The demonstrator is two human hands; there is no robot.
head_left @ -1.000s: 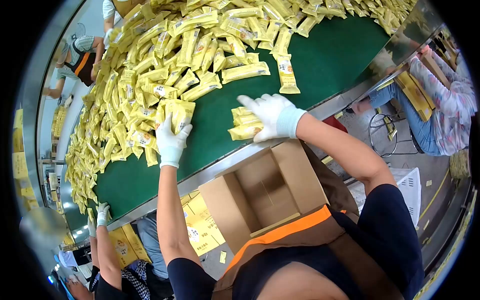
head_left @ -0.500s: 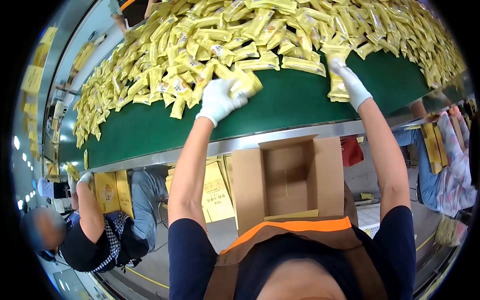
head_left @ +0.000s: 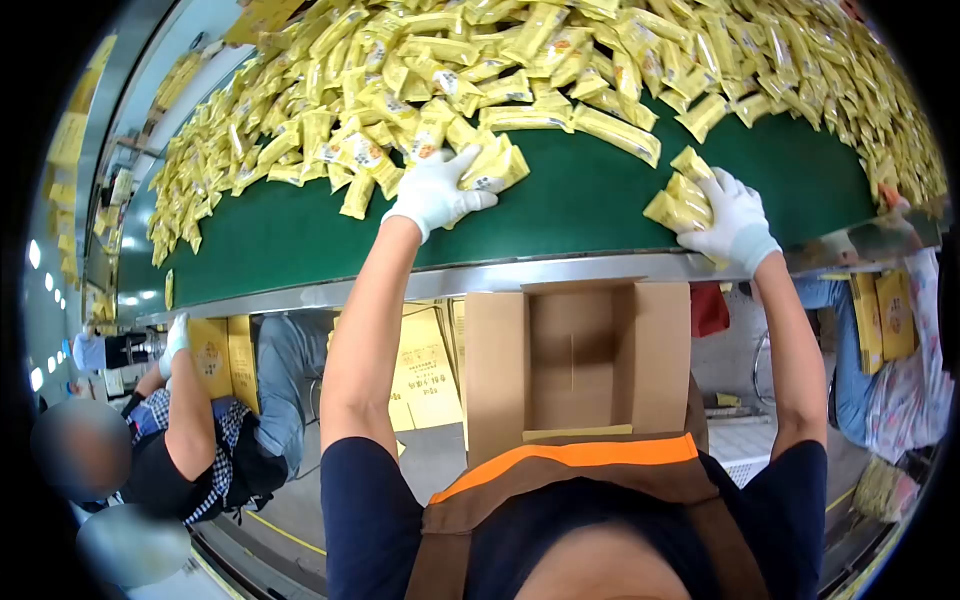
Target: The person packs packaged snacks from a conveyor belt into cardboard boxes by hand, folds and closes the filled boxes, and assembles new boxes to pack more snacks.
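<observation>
While left hand [head_left: 436,196], half closed, grips packets [head_left: 500,168] and right hand [head_left: 730,218] curls round a bundle [head_left: 684,205], loose hold could drop some on belt [head_left: 570,205] beneath.

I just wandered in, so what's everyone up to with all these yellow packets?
A person in white gloves is handling yellow packets heaped on a green surface. Their left hand is against a few packets at the heap's near edge, though its grip is unclear. Their right hand grasps a small bunch, apart from the heap. An open cardboard box sits just in front of their body. Other people are on both sides.
</observation>
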